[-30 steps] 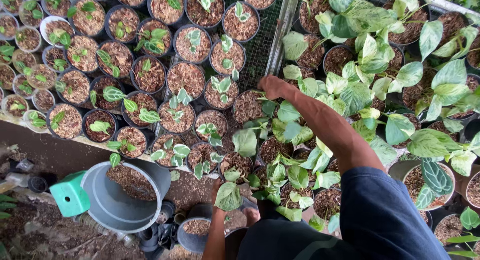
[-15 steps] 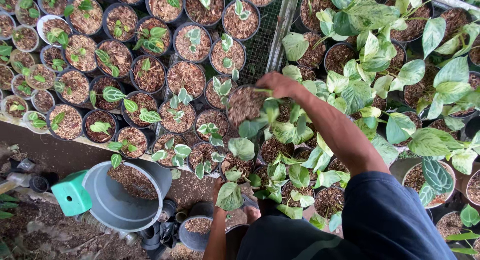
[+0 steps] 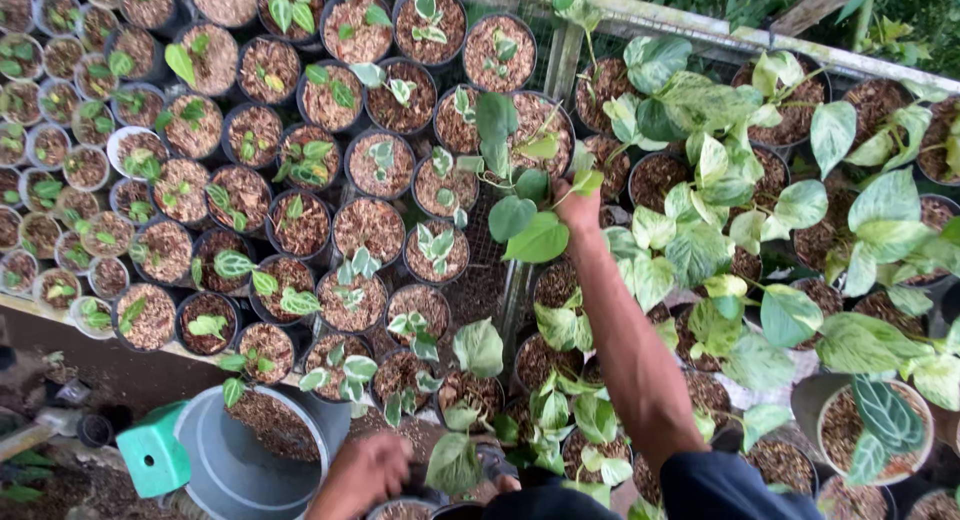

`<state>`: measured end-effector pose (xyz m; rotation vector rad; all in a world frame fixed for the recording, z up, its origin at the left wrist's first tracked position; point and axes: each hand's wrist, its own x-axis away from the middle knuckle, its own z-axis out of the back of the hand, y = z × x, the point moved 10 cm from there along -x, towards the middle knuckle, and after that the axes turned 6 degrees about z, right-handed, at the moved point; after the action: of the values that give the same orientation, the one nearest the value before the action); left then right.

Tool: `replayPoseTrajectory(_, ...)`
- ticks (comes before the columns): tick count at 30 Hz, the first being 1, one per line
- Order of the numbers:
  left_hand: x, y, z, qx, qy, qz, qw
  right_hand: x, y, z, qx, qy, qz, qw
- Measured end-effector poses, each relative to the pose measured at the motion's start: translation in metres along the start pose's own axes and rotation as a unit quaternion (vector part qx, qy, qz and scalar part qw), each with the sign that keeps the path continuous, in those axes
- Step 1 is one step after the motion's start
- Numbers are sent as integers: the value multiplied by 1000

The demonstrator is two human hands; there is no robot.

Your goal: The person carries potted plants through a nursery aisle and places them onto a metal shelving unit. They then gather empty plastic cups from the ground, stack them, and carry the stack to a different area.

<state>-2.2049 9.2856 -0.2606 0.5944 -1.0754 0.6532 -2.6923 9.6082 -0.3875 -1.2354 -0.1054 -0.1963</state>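
At far left a green stool [image 3: 153,460] stands beside a grey tub [image 3: 215,470] of soil. Low in the middle, the left hand [image 3: 362,473] curls over a small black pot [image 3: 400,507]. Further right, the right hand [image 3: 577,207] reaches out, pinching a leafy cutting [image 3: 525,225] above the potted seedlings [image 3: 368,230].

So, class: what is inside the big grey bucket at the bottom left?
The grey bucket holds a heap of brown potting mix against its far side; the rest shows bare grey wall. The left hand covers its near right edge, so that part cannot be seen.
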Motion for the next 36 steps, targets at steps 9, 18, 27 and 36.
replayPoseTrajectory(9, -77, 398, 337, 23, 520, -352, 778, 26, 19, -4, -87, 113, -124, 982)
replayPoseTrajectory(18, -160, 517, 356, -134, 514, -384, 755, 5, 13, -10, -140, 176, -162, 961)
replayPoseTrajectory(27, -171, 495, 341, 57, 516, -444, 730, 15, -3, -5, -18, 179, -59, 982)
replayPoseTrajectory(36, -252, 541, 246, -13, 50, -360, 931, 127, -62, 26, 29, 51, -29, 998)
